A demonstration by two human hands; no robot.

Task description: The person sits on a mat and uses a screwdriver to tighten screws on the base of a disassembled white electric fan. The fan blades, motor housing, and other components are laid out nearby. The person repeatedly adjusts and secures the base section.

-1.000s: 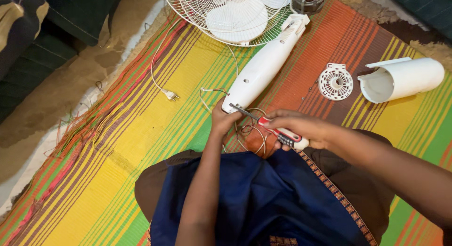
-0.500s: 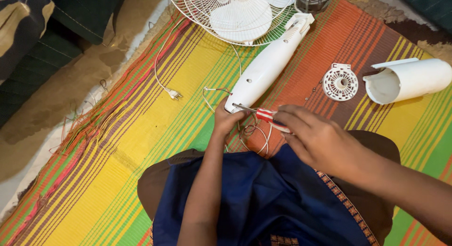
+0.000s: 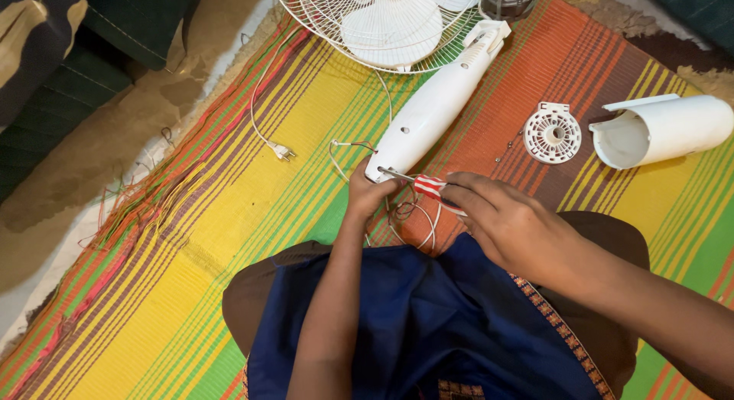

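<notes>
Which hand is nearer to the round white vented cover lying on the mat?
Right. The right hand lies just below-left of the vented cover; the left hand is farther left, at the white housing.

Soft, even light is falling across my mat (image 3: 229, 216), casting only faint shadows. Everything is staying sharp, without glare.

Striped mat (image 3: 191, 239) — cushions (image 3: 84, 56) (dark).

On the mat (image 3: 229, 216): fan stand (image 3: 436, 109) in the middle, fan cage (image 3: 382, 25) behind it, plug (image 3: 281, 150) left, round grille cap (image 3: 553, 132) and tube cover (image 3: 665, 128) right, screwdriver (image 3: 428, 186) at its near end.
</notes>
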